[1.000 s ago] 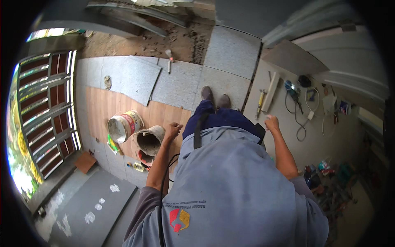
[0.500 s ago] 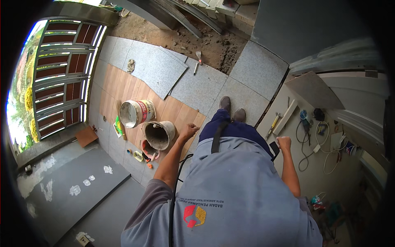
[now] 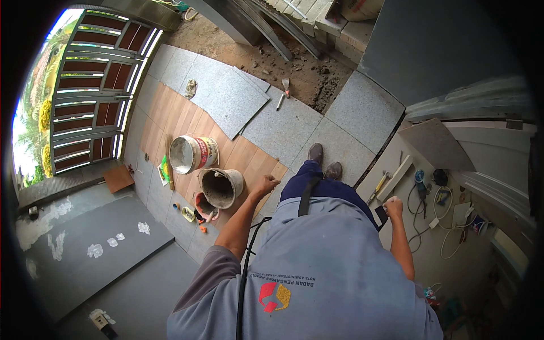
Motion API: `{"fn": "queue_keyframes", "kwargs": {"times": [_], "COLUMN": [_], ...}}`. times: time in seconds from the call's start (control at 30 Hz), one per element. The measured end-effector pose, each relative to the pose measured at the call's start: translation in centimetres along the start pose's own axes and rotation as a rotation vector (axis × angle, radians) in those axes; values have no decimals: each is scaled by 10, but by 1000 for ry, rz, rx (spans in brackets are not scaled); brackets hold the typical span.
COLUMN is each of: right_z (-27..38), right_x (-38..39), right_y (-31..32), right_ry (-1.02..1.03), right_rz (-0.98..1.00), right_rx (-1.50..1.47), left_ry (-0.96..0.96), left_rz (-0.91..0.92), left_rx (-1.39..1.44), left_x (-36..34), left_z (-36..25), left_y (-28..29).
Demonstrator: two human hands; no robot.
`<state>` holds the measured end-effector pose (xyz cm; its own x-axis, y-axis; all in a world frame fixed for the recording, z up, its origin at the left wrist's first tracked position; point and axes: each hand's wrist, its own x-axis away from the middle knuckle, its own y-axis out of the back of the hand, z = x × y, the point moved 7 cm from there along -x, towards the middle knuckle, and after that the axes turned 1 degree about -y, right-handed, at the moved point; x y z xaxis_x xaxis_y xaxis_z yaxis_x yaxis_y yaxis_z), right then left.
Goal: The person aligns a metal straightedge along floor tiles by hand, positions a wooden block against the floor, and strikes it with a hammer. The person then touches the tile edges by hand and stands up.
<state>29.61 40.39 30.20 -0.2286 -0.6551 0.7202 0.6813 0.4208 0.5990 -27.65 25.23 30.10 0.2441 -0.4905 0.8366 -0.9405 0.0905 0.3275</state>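
My left hand (image 3: 265, 185) hangs with curled fingers beside my hip, apart from the buckets, and nothing shows in it. Closed at my other side, my right hand (image 3: 393, 207) is next to a flat black piece (image 3: 381, 215) by my waist; whether it grips that piece is hidden. Nearest my left hand stand a mortar-stained bucket (image 3: 236, 186), a white pail (image 3: 198, 153) with a coloured label and a red bucket (image 3: 199, 198). Beyond my right hand a hammer (image 3: 379, 186) with a yellow handle lies by a pale wooden block (image 3: 395, 178).
Loose grey tiles (image 3: 224, 93) lie on the wood-patterned floor (image 3: 249, 153). A scraper (image 3: 286, 86) rests near the bare soil (image 3: 238, 59). Cables (image 3: 416, 226) and a blue power tool (image 3: 420, 178) cover the right-hand floor. A slatted gate (image 3: 93, 96) stands at left.
The view has shifted, so floor and buckets sit slightly lower and farther right in the picture. My feet are slightly lower too. Both hands remain closed at my sides.
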Motion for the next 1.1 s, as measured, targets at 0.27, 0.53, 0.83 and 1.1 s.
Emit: {"fn": "queue_keyframes", "kwargs": {"times": [0.27,0.53,0.83,1.1], "right_z": [1,17,-26,-25], "right_x": [-5,3,-41,-20], "right_y": [-2,8,-7,-10], "right_ry": [-39,51,307,-68], "right_rz": [132,17,169,178], "right_rx": [55,41,515,49], "left_ry": [-53,-12,-19,32], "left_rz": [-52,-24,4,39], "left_rx": [39,-12,80,93], "left_x": [0,7,-5,12], "left_z": [-4,2,14,1], "left_y": [5,-1,-22,-24]}}
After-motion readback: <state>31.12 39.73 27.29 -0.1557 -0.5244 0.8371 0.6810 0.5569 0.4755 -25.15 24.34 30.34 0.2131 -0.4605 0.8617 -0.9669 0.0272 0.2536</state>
